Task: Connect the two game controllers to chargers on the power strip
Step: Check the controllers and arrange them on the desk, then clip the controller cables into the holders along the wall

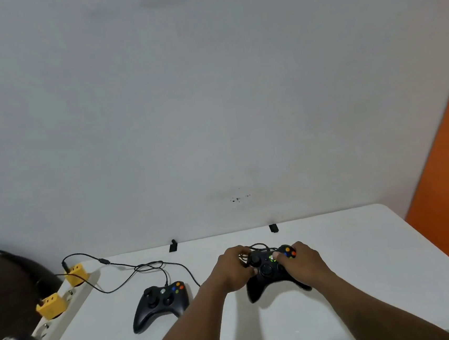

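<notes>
the second controller (273, 270) is held near the middle of the bench (365, 279), raised slightly, its long axis running left to right. the left hand (232, 272) is closed around its left horn and the right hand (304, 265) around its right horn, the right thumb resting by the lit green centre button. its cable is bunched just behind it, between the two grips, so the plug cannot be made out.

the first controller (160, 303) lies flat to the left, untouched, its cable (134, 269) running back to the far yellow charger (75, 273). the near yellow charger (51, 305) sits on the power strip (54, 323) well left of both grips; the left hand is judged the nearer. a red switch glows at the strip's near end.

no brand, label or writing can be read.
</notes>
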